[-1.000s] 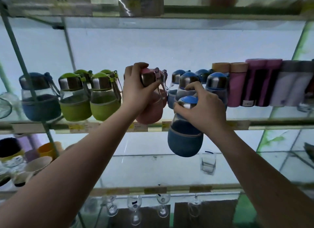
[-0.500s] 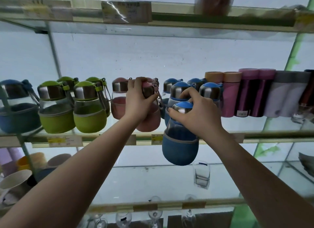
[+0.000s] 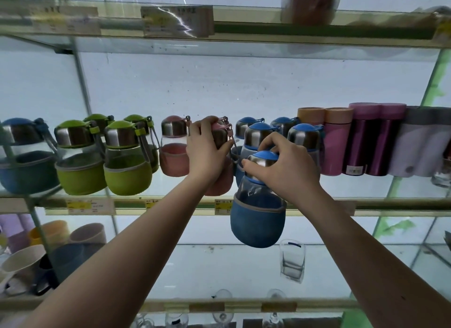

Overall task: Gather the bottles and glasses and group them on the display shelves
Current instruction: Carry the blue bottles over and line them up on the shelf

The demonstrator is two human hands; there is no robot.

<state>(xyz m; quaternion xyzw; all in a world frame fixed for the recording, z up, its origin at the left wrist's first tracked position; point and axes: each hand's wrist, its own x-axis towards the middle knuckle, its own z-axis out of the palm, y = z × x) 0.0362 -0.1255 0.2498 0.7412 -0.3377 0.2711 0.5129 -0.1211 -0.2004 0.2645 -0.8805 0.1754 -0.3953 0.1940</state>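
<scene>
Head view: my left hand (image 3: 205, 154) is still curled round the steel cap of the pink bottle (image 3: 220, 182), which sits at the front of the glass shelf (image 3: 390, 205) with a second pink bottle (image 3: 173, 156) at its 9 o'clock, much as half a second ago. My right hand (image 3: 288, 169) still grips the top of the blue bottle (image 3: 257, 217). That bottle hangs at the hand's 6 o'clock, in front of the shelf's edge rather than on it, barely shifted since then, with the shelved blue-capped bottles (image 3: 303, 137) at 12 o'clock.
</scene>
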